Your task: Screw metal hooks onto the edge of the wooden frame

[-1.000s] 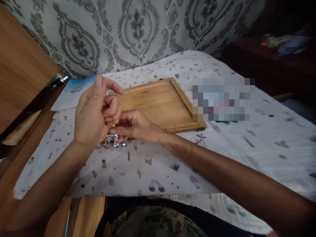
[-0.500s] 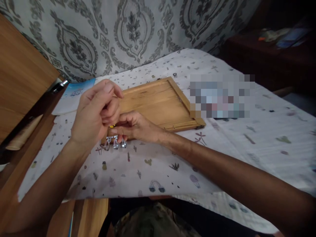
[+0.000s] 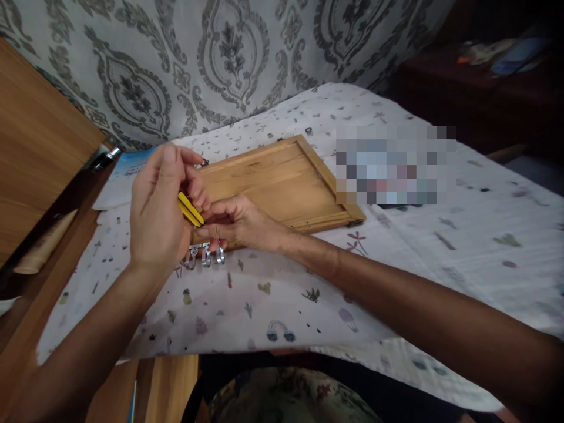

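My left hand (image 3: pixel 158 205) is loosely curled, its fingers partly lifted, round the yellow and black handle of what looks like a screwdriver (image 3: pixel 190 209). At the handle's lower end, the thumb and forefinger of my right hand (image 3: pixel 240 223) are pinched together; the shaft and tip are hidden there. Other right fingertips reach down beside several shiny metal hooks (image 3: pixel 206 255) along the near left edge of a framed wooden board (image 3: pixel 268 182). The board lies flat on the patterned cloth, its near left corner covered by my hands.
A white cloth (image 3: pixel 273 299) with small printed figures covers the table. Behind my left hand lies a blue and white booklet (image 3: pixel 118 179). A blurred-out item (image 3: pixel 392 170) lies right of the board. A patterned curtain (image 3: pixel 185 70) hangs behind, and a wooden panel (image 3: pixel 39 117) stands left.
My left hand has turned and loosened from a fist, so the yellow handle now shows. The right hand stays at the board's edge. The view has shifted slightly.
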{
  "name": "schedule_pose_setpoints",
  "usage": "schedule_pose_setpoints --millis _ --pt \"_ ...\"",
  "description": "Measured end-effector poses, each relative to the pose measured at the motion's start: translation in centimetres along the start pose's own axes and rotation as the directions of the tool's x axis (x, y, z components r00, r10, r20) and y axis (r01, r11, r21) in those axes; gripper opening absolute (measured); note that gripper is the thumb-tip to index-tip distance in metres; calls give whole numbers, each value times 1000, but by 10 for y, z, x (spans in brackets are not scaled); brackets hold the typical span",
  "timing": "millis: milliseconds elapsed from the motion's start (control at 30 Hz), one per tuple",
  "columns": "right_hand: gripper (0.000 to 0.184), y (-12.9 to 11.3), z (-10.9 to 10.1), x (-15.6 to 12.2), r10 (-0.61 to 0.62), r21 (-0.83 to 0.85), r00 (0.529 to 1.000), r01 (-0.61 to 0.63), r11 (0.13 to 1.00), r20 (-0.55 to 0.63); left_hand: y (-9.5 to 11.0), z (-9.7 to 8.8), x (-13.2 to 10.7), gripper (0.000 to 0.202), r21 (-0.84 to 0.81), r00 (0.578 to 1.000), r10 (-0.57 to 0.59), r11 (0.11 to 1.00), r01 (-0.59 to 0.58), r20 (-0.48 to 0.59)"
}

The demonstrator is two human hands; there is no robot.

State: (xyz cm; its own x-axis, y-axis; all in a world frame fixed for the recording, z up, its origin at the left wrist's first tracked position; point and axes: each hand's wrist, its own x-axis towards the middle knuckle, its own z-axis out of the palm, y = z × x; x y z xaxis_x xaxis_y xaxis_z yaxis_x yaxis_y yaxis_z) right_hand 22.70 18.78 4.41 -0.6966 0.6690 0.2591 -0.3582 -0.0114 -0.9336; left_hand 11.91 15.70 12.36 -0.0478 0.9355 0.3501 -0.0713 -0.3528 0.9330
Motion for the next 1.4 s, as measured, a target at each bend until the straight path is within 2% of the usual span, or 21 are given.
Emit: schedule_pose_setpoints --millis 67,133,200,267,400,433,500,567,633,667,767,833,900,1000,1033,1067,1133,1200,1233,1300,1400 --pt "32 0 0 -1 1 5 1000 -1 1000 3 2 2 -4 30 -5 1000 9 1000 -9 -16" --pt "31 0 0 -1 -1 14 1000 1 1000 29 2 0 -4 31 -18 997 -23 1000 25 76" --pt "27 0 0 -1 2 19 998 -3 1000 57 1 -3 1 35 -23 975 -69 997 75 210" --pt "21 1 -1 -1 3 19 999 -4 1000 49 -1 -5 5 39 -11 963 -81 996 87 258" --pt "20 1 -1 -1 14 18 1000 -14 1000 11 -4 -2 2 29 20 998 33 999 -34 50" --pt "23 0 -1 -1 10 12 1000 -11 1000 15 -4 -2 1 27 15 998 43 999 -44 45" --pt "25 -1 -1 -2 1 -3 999 -1 1000 36 -4 -3 0 29 -10 988 43 999 -42 148" --pt "23 -2 -2 -3 8 -7 999 -7 1000 52 -3 -5 2 35 0 953 -2 1000 2 303" --pt "20 0 -3 -2 17 17 999 -18 1000 52 -2 -6 5 38 32 933 -50 999 42 357" --pt "19 1 -3 -2 17 35 999 -19 999 45 -2 -5 6 38 45 945 -56 998 44 322" --pt "18 3 -3 -1 16 69 999 -18 997 33 -1 0 0 31 52 995 14 998 -20 103" --pt "20 4 -3 -1 16 61 999 -18 998 41 -1 2 -4 28 40 999 22 999 -24 48" --pt "18 3 -3 -1 13 37 998 -15 999 57 -2 0 -4 31 10 992 8 1000 -9 124" --pt "10 4 -4 -1 19 19 997 -21 1000 69 -4 -5 3 36 26 947 -50 999 44 317" --pt "9 5 -4 -1 23 28 997 -25 999 67 -4 -6 4 37 40 942 -62 998 52 329" --pt "10 5 -5 0 24 43 998 -27 999 60 -5 -5 5 36 49 952 -59 998 47 299" --pt "18 7 -5 1 20 77 999 -23 997 39 -5 -2 2 31 35 990 -22 999 17 140" --pt "27 7 -4 1 20 94 999 -23 995 32 -4 1 -2 25 8 1000 -7 1000 7 5" --pt "29 7 -4 0 23 89 999 -26 996 38 -4 2 -4 23 -3 1000 -10 1000 10 -15" --pt "28 7 -3 0 27 72 998 -31 997 60 -3 1 -4 22 -11 999 -35 999 36 41" --pt "16 8 -5 1 19 66 997 -24 998 77 -6 -5 3 26 6 974 -96 995 96 206"
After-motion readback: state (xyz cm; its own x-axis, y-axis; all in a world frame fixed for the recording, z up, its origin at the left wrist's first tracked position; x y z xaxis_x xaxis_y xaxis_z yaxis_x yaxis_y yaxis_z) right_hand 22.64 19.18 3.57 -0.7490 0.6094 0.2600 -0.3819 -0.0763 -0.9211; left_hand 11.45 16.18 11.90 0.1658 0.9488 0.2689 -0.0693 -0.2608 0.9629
